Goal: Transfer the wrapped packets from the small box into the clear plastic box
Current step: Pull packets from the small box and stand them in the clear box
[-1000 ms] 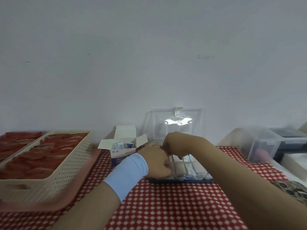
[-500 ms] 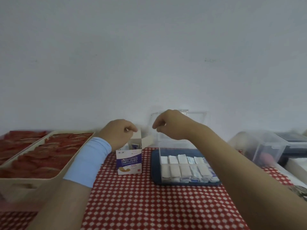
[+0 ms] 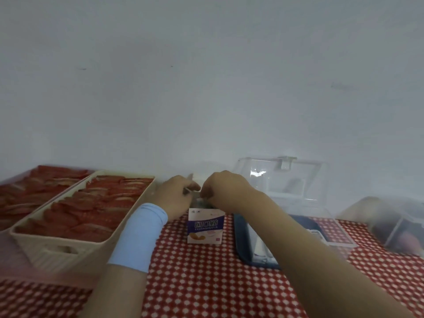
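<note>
The small white-and-purple box [image 3: 205, 226] stands upright on the checked cloth. My left hand [image 3: 174, 197] pinches a white flap at its open top. My right hand [image 3: 226, 191] reaches across from the right, its fingers curled down at the same opening; I cannot see whether they hold anything. No wrapped packets show in the small box. The clear plastic box [image 3: 241, 239], with a dark blue base, lies just to the right with its lid [image 3: 284, 180] standing open against the wall. My right forearm hides most of its inside, and only a bit of white packet [image 3: 260, 245] shows.
A cream basket [image 3: 75, 247] full of red packets sits at the left on a pink tray, close to my left forearm. A translucent lidded container [image 3: 390, 223] stands at the far right. The white wall rises directly behind everything.
My right hand has moved left from above the clear box to the small box's top. My left hand has stayed at the small box. The view has dipped slightly.
</note>
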A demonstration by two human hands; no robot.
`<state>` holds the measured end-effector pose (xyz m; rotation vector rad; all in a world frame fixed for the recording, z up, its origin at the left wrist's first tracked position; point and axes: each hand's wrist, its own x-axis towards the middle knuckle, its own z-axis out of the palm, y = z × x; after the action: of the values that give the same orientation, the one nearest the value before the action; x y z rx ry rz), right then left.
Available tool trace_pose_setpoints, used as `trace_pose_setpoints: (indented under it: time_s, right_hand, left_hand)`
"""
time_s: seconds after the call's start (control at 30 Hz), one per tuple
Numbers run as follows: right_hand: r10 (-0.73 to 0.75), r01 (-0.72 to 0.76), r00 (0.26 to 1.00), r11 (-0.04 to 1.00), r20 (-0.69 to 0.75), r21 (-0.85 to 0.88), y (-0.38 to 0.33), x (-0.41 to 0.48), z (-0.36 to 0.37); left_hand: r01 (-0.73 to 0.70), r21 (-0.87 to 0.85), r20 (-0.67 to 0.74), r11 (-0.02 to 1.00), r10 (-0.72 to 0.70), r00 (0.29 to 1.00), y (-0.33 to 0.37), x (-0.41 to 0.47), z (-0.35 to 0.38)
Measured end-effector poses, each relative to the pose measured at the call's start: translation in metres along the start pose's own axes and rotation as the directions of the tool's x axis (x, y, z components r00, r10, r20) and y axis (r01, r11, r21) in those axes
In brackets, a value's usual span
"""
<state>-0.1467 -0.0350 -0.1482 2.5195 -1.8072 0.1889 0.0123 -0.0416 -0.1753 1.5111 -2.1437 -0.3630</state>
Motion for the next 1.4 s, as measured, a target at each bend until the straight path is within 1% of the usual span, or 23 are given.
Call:
trace_pose_setpoints:
  time_s: [0.13,0.23,0.3,0.37,0.47,0.57,0.67,0.7,0.77,0.83,0.9,0.97,1.07,1.13,1.2,1.33,1.4]
  right_hand:
    - [-0.024,0.025,0.999,0.999,0.033,-0.034,-0.010,0.010,0.010]
    - [-0.006,0.006,0.999,1.000,0.038,-0.008,-0.012,0.014,0.012]
    - [0.024,-0.025,1.000,0.998,0.017,0.062,-0.009,0.013,0.013]
    - [0.071,-0.066,0.997,0.983,-0.022,0.173,-0.004,0.009,0.012]
    - [0.141,-0.098,0.985,0.927,-0.095,0.362,0.007,0.002,0.010]
    - [0.192,-0.085,0.965,0.874,-0.180,0.478,0.015,-0.003,0.013]
    - [0.223,-0.027,0.934,0.822,-0.277,0.569,0.018,-0.006,0.022]
    - [0.227,-0.014,0.930,0.809,-0.290,0.587,0.019,-0.006,0.025]
    - [0.217,-0.005,0.934,0.801,-0.284,0.598,0.019,-0.006,0.028]
    - [0.226,-0.002,0.933,0.783,-0.281,0.622,0.019,-0.008,0.028]
    - [0.259,0.000,0.926,0.730,-0.276,0.683,0.020,-0.010,0.026]
    - [0.289,-0.008,0.928,0.649,-0.236,0.761,0.021,-0.014,0.024]
    - [0.319,0.027,0.923,0.506,-0.216,0.862,0.021,-0.018,0.023]
    - [0.317,0.066,0.922,0.439,-0.223,0.896,0.020,-0.019,0.021]
    - [0.297,0.097,0.926,0.410,-0.233,0.907,0.020,-0.019,0.021]
    - [0.294,0.082,0.927,0.443,-0.232,0.893,0.018,-0.020,0.022]
    - [0.327,0.075,0.920,0.391,-0.215,0.917,0.018,-0.019,0.022]
  left_hand:
    - [-0.003,-0.038,-0.014,0.999,0.002,1.000,-0.007,0.004,0.000]
    - [-0.008,-0.063,-0.011,0.998,0.007,1.000,-0.010,0.004,0.000]
    - [-0.001,-0.078,-0.008,0.997,0.001,1.000,-0.012,0.004,0.001]
    - [0.007,-0.114,-0.027,0.993,-0.010,1.000,-0.014,0.005,0.000]
    - [0.011,-0.172,-0.019,0.985,-0.014,1.000,-0.011,0.003,-0.003]
    - [-0.014,-0.194,0.013,0.981,0.016,1.000,-0.006,0.000,-0.004]
    - [-0.014,-0.236,-0.046,0.972,0.003,0.999,-0.006,0.001,0.000]
    - [-0.006,-0.254,-0.064,0.967,-0.011,0.998,-0.006,0.002,0.001]
    - [-0.003,-0.286,-0.085,0.958,-0.023,0.996,-0.006,0.002,0.001]
    - [0.004,-0.329,-0.073,0.944,-0.030,0.997,-0.005,0.002,0.002]
    - [0.034,-0.334,-0.038,0.942,-0.049,0.998,-0.004,0.001,0.001]
    - [0.063,-0.321,-0.019,0.945,-0.073,0.997,-0.003,0.001,0.000]
    - [0.052,-0.314,-0.021,0.948,-0.062,0.998,-0.001,0.001,0.000]
    - [0.039,-0.287,-0.022,0.957,-0.048,0.999,0.001,0.001,0.001]
    - [0.036,-0.272,-0.027,0.962,-0.045,0.999,0.003,0.000,0.002]
    - [0.036,-0.327,-0.051,0.944,-0.056,0.997,0.001,0.003,0.008]
    - [0.058,-0.362,-0.047,0.930,-0.080,0.996,0.002,0.002,0.007]
